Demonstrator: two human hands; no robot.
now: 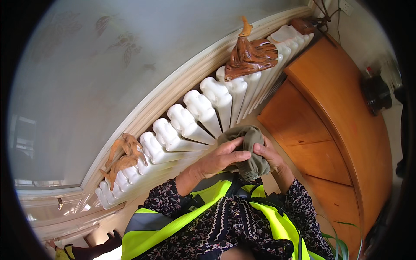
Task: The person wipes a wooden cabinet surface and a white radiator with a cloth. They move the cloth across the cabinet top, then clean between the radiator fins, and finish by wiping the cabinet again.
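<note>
A crumpled grey-green cloth [252, 139] is bunched between my two hands, in front of my chest. My left hand [227, 154] presses on its left side, with the thumb and fingers on the folds. The cloth's right side is gripped by my right hand [271, 152], whose fingers are partly hidden behind it. Just beyond the cloth stands a white column radiator [195, 105]. On the radiator's top rest a glossy brown wood carving [248, 60] and a lighter branching piece of wood [126, 157].
An orange-brown wooden cabinet [338, 94] with drawers stands at the right, a dark pot [377, 92] on it. Green plant leaves [341, 247] show at lower right. A large framed glossy panel [97, 81] rises behind the radiator. Another person in a yellow vest [63, 253] appears at lower left.
</note>
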